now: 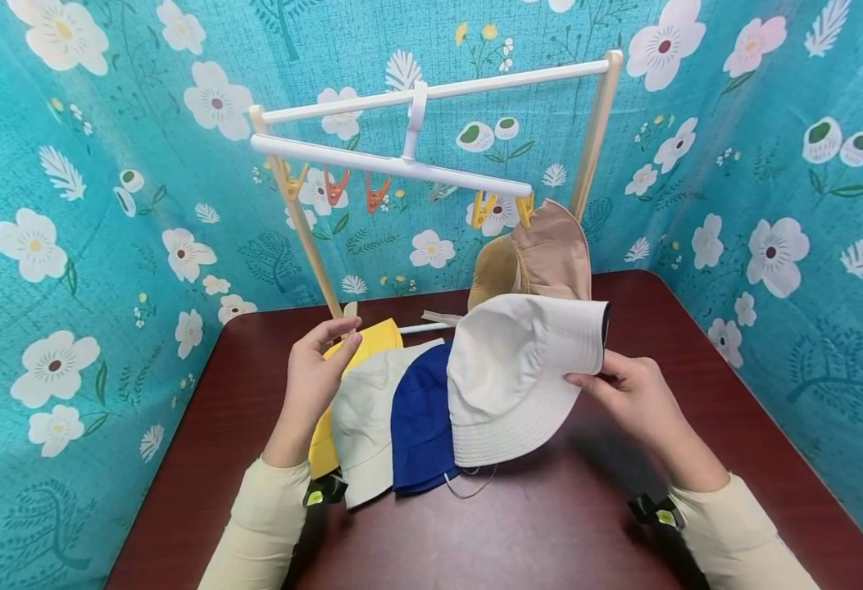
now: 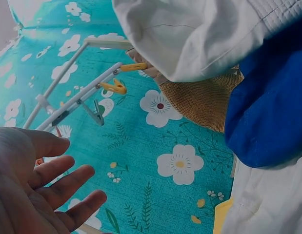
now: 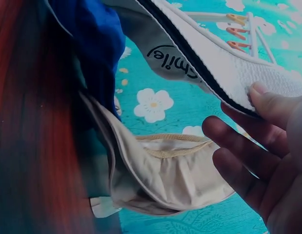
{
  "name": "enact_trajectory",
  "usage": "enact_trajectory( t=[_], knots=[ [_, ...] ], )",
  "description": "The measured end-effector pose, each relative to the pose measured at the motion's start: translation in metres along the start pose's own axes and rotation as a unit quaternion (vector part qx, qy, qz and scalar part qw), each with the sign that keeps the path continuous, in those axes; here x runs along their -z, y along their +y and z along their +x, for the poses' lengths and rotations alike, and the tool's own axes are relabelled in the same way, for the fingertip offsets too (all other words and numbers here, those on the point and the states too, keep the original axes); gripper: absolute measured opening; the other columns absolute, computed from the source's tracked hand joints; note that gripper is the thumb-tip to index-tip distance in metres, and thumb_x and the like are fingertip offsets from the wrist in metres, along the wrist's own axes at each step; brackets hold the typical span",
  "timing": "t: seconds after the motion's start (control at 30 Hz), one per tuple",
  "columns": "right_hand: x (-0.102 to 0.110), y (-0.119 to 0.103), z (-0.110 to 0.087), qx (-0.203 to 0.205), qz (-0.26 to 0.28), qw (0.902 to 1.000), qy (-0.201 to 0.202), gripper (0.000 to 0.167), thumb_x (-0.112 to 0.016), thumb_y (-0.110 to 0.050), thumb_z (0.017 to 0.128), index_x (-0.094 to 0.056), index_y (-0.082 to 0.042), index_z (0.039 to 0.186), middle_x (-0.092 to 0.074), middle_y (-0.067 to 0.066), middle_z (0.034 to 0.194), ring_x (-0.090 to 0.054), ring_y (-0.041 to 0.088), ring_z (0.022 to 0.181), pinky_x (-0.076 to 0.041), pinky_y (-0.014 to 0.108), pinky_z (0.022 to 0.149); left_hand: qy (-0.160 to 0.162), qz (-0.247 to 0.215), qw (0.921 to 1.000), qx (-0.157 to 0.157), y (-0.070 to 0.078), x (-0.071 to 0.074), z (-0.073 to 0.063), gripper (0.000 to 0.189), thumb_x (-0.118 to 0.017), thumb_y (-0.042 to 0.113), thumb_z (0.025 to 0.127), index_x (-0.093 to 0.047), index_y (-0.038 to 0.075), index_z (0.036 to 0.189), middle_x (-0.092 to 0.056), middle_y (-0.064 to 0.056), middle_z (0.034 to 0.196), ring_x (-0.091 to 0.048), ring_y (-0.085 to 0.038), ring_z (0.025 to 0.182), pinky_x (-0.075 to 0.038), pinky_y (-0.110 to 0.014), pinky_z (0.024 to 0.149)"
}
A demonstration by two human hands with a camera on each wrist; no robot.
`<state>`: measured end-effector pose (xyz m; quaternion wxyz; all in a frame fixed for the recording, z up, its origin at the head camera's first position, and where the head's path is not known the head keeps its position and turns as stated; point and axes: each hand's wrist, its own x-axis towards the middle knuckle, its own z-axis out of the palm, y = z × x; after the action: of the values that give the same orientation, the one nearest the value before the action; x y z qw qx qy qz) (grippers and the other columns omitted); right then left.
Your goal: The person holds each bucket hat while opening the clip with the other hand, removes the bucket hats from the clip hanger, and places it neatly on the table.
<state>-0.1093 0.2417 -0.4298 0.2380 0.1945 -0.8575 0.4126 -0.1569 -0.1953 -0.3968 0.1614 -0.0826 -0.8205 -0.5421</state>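
In the head view, my right hand (image 1: pixel 641 401) pinches the brim of a white bucket hat (image 1: pixel 501 352) between thumb and fingers, holding it raised and tilted. Dark trim and the printed word "smile" inside it show in the right wrist view. To its left, a blue hat (image 1: pixel 422 418), a pale cream hat (image 1: pixel 365 393) and a yellow hat (image 1: pixel 323 451) overlap in a row. My left hand (image 1: pixel 316 365) is over the yellow hat with its fingers spread and nothing between them, as the left wrist view shows. A beige hat (image 1: pixel 558 254) with a tan woven part hangs behind the white one.
A wooden-legged rack (image 1: pixel 595 131) stands at the back of the dark red table (image 1: pixel 534 524). From its bar hangs a white hanger (image 1: pixel 387 161) with yellow clips (image 1: pixel 484 210) and orange clips (image 1: pixel 377 194). Floral cloth (image 1: pixel 106 270) surrounds the table.
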Motion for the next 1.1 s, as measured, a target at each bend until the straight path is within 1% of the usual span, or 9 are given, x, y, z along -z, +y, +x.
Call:
enact_trajectory(
  t=[0.1, 0.2, 0.33, 0.5, 0.6, 0.7, 0.9, 0.97, 1.1],
  knots=[
    [-0.001, 0.005, -0.002, -0.017, -0.009, 0.9998, -0.002, 0.034, -0.089, -0.004, 0.077, -0.079, -0.014, 0.107, -0.079, 0.005, 0.093, -0.065, 0.0, 0.071, -0.05, 0.01, 0.064, 0.0, 0.003, 1.0, 0.0, 0.0, 0.001, 0.0, 0.03, -0.071, 0.032, 0.098, -0.074, 0.016, 0.124, -0.073, -0.003, 0.125, -0.06, -0.026, 0.121, -0.043, -0.056, 0.11],
    [-0.002, 0.009, -0.003, -0.028, -0.021, 0.9994, -0.002, 0.032, -0.089, -0.006, 0.078, -0.078, -0.014, 0.108, -0.079, 0.006, 0.092, -0.064, 0.0, 0.071, -0.049, 0.009, 0.063, -0.001, 0.005, 1.0, 0.001, 0.0, 0.001, 0.0, 0.031, -0.071, 0.032, 0.098, -0.073, 0.016, 0.124, -0.073, -0.003, 0.126, -0.06, -0.025, 0.123, -0.042, -0.057, 0.11],
    [-0.002, 0.012, -0.004, -0.037, -0.04, 0.9985, 0.002, 0.028, -0.088, -0.008, 0.079, -0.078, -0.012, 0.105, -0.079, 0.006, 0.086, -0.061, -0.001, 0.067, -0.046, 0.01, 0.059, -0.003, 0.007, 1.0, 0.006, -0.001, 0.003, 0.001, 0.031, -0.071, 0.033, 0.098, -0.073, 0.017, 0.124, -0.073, -0.002, 0.126, -0.06, -0.022, 0.123, -0.041, -0.058, 0.11],
    [-0.003, 0.015, -0.008, -0.047, -0.062, 0.9969, 0.004, 0.023, -0.088, -0.01, 0.08, -0.077, -0.013, 0.1, -0.078, 0.003, 0.08, -0.057, 0.0, 0.063, -0.041, 0.013, 0.055, -0.005, 0.01, 0.9999, 0.007, -0.001, 0.004, 0.001, 0.031, -0.071, 0.032, 0.099, -0.073, 0.016, 0.125, -0.073, -0.003, 0.126, -0.059, -0.023, 0.124, -0.041, -0.057, 0.11],
    [-0.004, 0.018, -0.01, -0.05, -0.075, 0.9959, 0.005, 0.022, -0.088, -0.012, 0.08, -0.077, -0.013, 0.099, -0.077, 0.003, 0.08, -0.055, 0.0, 0.063, -0.04, 0.014, 0.054, -0.005, 0.011, 0.9999, 0.006, -0.001, 0.005, 0.001, 0.031, -0.071, 0.031, 0.098, -0.073, 0.015, 0.125, -0.073, -0.003, 0.126, -0.06, -0.023, 0.124, -0.042, -0.057, 0.111],
    [-0.004, 0.021, -0.012, -0.062, -0.085, 0.9945, 0.002, 0.021, -0.088, -0.014, 0.081, -0.076, -0.013, 0.098, -0.077, 0.003, 0.079, -0.053, 0.002, 0.061, -0.038, 0.015, 0.052, -0.005, 0.013, 0.9999, 0.007, -0.001, 0.005, 0.001, 0.032, -0.071, 0.033, 0.098, -0.073, 0.015, 0.125, -0.073, -0.003, 0.125, -0.06, -0.022, 0.124, -0.042, -0.056, 0.111],
    [-0.003, 0.025, -0.015, -0.111, -0.096, 0.9889, -0.021, 0.018, -0.085, -0.022, 0.086, -0.075, -0.013, 0.098, -0.073, 0.001, 0.074, -0.048, 0.006, 0.056, -0.037, 0.021, 0.046, -0.005, 0.014, 0.9998, 0.01, -0.003, 0.005, 0.003, 0.032, -0.072, 0.035, 0.097, -0.074, 0.017, 0.124, -0.073, -0.001, 0.124, -0.06, -0.02, 0.123, -0.044, -0.051, 0.11],
    [-0.002, 0.025, -0.017, -0.127, -0.102, 0.9862, -0.03, 0.018, -0.084, -0.024, 0.087, -0.074, -0.013, 0.097, -0.072, 0.0, 0.073, -0.048, 0.007, 0.056, -0.037, 0.023, 0.047, -0.006, 0.013, 0.9998, 0.01, -0.003, 0.005, 0.003, 0.032, -0.072, 0.035, 0.097, -0.074, 0.017, 0.123, -0.073, -0.001, 0.124, -0.061, -0.02, 0.123, -0.044, -0.051, 0.111],
    [0.0, 0.026, -0.02, -0.145, -0.118, 0.9812, -0.045, 0.019, -0.083, -0.028, 0.088, -0.074, -0.013, 0.097, -0.074, 0.0, 0.077, -0.052, 0.011, 0.062, -0.04, 0.024, 0.051, -0.005, 0.015, 0.9998, 0.011, -0.003, 0.005, 0.003, 0.031, -0.072, 0.035, 0.097, -0.074, 0.018, 0.123, -0.073, -0.001, 0.124, -0.061, -0.02, 0.123, -0.044, -0.051, 0.11]
  ],
)
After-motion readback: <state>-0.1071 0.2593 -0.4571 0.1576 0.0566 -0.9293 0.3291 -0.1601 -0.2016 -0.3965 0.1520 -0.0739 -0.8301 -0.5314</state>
